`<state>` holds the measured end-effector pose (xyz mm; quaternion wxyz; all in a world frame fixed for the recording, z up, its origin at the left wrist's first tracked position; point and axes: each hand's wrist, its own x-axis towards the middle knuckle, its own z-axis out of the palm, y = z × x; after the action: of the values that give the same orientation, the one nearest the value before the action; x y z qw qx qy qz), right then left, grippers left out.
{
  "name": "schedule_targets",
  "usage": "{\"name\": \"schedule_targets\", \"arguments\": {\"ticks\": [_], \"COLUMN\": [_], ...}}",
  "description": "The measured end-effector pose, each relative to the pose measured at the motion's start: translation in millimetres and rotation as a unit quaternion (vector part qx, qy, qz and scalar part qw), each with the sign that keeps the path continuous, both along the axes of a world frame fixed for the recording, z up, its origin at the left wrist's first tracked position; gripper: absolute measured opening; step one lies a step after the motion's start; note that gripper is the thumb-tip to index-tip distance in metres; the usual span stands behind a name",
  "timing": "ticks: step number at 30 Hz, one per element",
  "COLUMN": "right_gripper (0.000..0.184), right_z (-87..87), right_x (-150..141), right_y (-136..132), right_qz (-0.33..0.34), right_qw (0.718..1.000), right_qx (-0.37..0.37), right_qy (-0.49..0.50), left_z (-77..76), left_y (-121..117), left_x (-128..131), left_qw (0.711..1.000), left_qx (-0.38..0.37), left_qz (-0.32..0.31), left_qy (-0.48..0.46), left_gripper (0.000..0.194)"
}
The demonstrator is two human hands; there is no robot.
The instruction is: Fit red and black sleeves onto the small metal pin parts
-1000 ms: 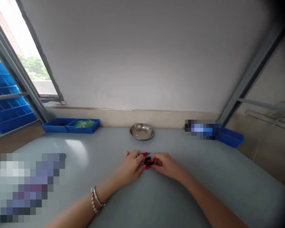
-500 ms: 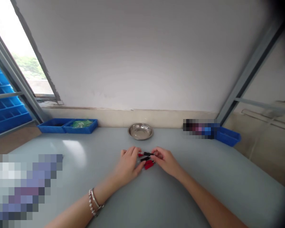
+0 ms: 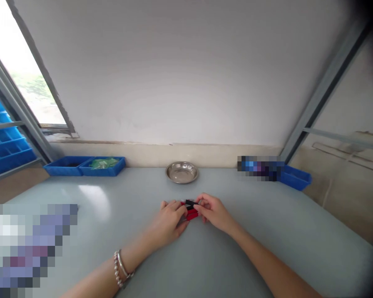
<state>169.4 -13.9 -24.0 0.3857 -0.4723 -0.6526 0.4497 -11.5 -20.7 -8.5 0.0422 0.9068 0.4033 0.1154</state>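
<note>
Red-and-black small parts (image 3: 190, 210) lie bunched on the grey surface (image 3: 236, 256), just in front of the person and between the two hands. Left hand (image 3: 169, 218) rests on the surface with fingers curled against the left side of the bunch; whether it grips any piece cannot be told. Right hand (image 3: 214, 212) pinches a black piece (image 3: 190, 203) at the top of the bunch between thumb and fingertips. Left wrist carries a beaded bracelet (image 3: 120, 268). Steel dish (image 3: 182, 172) stands beyond the hands, near the wall. Blue trays (image 3: 85, 166) sit at the far left corner, one holding green items; another blue tray (image 3: 295, 179) sits at far right.
</note>
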Motion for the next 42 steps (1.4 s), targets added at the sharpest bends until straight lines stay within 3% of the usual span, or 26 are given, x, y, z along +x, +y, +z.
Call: {"name": "schedule_targets", "arguments": {"ticks": [10, 19, 24, 30, 36, 40, 42], "right_gripper": [0.010, 0.007, 0.008, 0.008, 0.013, 0.018, 0.024], "right_z": [3.0, 3.2, 5.4, 7.2, 7.9, 18.1, 26.3], "right_x": [1.2, 3.1, 2.7, 2.8, -2.5, 3.1, 22.2], "right_y": [-1.1, -0.3, -1.2, -3.0, -9.2, -10.3, -4.9], "right_qz": [-0.001, -0.010, -0.012, 0.007, 0.027, 0.022, -0.034], "right_qw": [0.999, 0.998, 0.999, 1.000, 0.999, 0.994, 0.987], "right_qx": [0.034, 0.047, 0.037, 0.011, -0.022, 0.031, 0.080], "right_qy": [-0.024, -0.039, -0.035, -0.008, -0.035, -0.104, -0.135], "left_z": [4.7, -0.3, 0.1, -0.1, 2.1, 1.8, -0.8], "left_y": [-0.4, 7.0, 10.1, 10.0, 8.1, 8.1, 10.2], "left_x": [1.1, -2.1, -5.7, -4.3, -4.8, -5.1, -6.2], "left_qw": [1.000, 0.991, 0.992, 0.994, 0.996, 0.996, 0.995], "left_qx": [0.008, 0.041, 0.053, 0.068, 0.065, 0.059, 0.061], "left_qz": [0.030, 0.094, 0.070, 0.032, 0.047, 0.050, 0.057], "left_qy": [0.004, -0.082, -0.093, -0.076, -0.042, -0.034, -0.047], "left_gripper": [0.009, 0.021, 0.035, 0.024, 0.024, 0.025, 0.027]}}
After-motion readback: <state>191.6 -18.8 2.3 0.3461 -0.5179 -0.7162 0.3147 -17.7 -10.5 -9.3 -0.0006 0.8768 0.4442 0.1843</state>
